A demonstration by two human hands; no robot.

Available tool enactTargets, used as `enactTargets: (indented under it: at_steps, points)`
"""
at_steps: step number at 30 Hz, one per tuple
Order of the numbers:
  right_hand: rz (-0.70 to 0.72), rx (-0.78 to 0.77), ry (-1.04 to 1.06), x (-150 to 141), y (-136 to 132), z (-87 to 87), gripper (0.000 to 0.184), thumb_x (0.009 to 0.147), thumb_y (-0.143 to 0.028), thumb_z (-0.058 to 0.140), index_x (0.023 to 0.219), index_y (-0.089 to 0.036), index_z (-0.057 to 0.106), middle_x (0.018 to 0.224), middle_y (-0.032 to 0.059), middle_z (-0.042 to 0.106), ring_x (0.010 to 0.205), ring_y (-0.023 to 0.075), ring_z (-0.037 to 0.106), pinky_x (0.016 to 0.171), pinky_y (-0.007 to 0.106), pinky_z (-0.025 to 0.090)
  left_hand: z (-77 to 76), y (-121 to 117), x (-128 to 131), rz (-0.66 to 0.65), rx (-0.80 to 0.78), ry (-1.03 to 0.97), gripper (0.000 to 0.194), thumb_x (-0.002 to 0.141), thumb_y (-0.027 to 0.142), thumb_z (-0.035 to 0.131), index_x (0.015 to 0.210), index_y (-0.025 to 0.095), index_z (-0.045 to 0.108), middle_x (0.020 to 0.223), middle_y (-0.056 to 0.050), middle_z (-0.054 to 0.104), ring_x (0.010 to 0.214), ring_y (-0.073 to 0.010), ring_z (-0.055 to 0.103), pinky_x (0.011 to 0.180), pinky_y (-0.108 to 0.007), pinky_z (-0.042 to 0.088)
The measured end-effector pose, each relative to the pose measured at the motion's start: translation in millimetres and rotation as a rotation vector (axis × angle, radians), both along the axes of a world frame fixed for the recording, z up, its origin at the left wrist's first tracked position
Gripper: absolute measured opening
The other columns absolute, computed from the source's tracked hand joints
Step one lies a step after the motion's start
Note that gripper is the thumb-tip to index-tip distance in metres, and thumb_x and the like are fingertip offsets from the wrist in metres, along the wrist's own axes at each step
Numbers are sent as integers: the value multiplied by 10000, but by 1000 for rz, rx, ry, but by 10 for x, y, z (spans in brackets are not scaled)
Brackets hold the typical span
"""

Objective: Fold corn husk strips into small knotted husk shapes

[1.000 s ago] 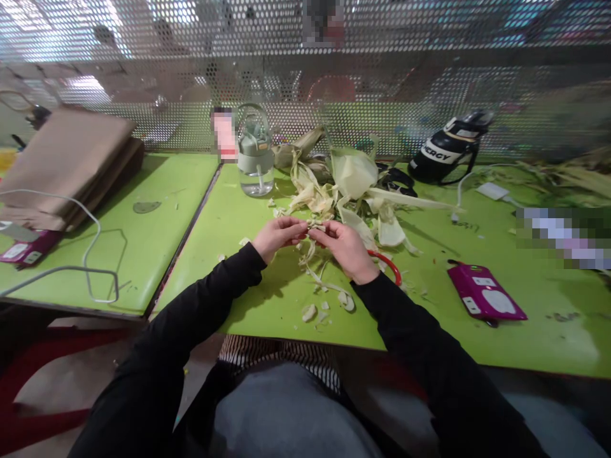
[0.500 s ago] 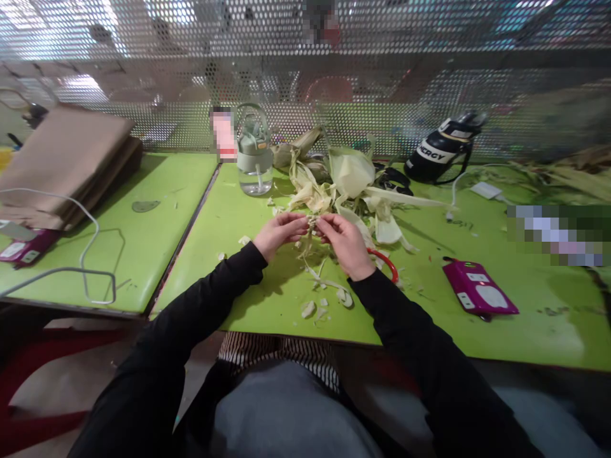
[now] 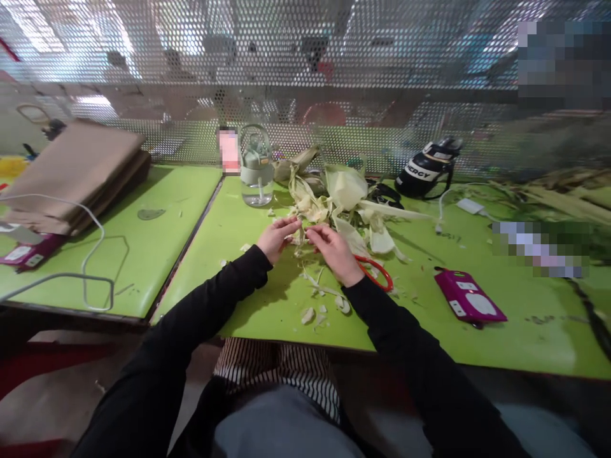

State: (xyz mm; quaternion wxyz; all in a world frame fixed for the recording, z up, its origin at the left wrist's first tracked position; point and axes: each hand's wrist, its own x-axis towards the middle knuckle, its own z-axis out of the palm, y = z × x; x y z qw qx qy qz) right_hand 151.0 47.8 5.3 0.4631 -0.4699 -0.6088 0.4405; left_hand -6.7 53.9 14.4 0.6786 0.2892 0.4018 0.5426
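My left hand (image 3: 275, 238) and my right hand (image 3: 333, 249) meet over the middle of the green table, fingers pinched. Between them hangs a small twisted piece of pale corn husk (image 3: 300, 239), partly covered by the fingertips. Just beyond lies a loose heap of dry corn husks (image 3: 344, 186). Under my right wrist show the red handles of a pair of scissors (image 3: 382, 278); the blades are hidden. Husk scraps (image 3: 308, 315) are scattered on the table toward me.
A clear water bottle (image 3: 256, 172) and a dark bottle (image 3: 427, 168) stand at the back before a perforated metal screen (image 3: 186, 95). Purple power strip (image 3: 470, 296) and white cable lie right. Brown paper bags (image 3: 76, 172) rest left, past a table seam.
My fingertips have drawn slightly apart around the twisted husk, showing a gap between the hands. The whole view has shifted a little as my head moved.
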Motion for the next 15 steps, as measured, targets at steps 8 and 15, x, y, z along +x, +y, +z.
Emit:
enactTargets:
  at_steps: [8, 15]
  points:
    - [-66, 163, -29, -48, 32, -85, 492, 795, -581, 653, 1097, -191, 648, 955, 53, 692, 762, 162, 602, 629, 282, 501, -37, -12, 100, 8, 13, -33, 185, 732, 139, 813, 809, 152, 645, 746, 45, 653, 660, -38, 567, 630, -181, 380]
    - [-115, 292, -55, 28, 97, 0, 473, 710, -583, 700, 979, -195, 677, 932, 64, 719, 839, 205, 641, 800, 360, 528, 35, -163, 180, -52, 17, -52, 192, 769, 85, 776, 764, 138, 591, 642, 41, 609, 557, -37, 529, 595, -178, 404]
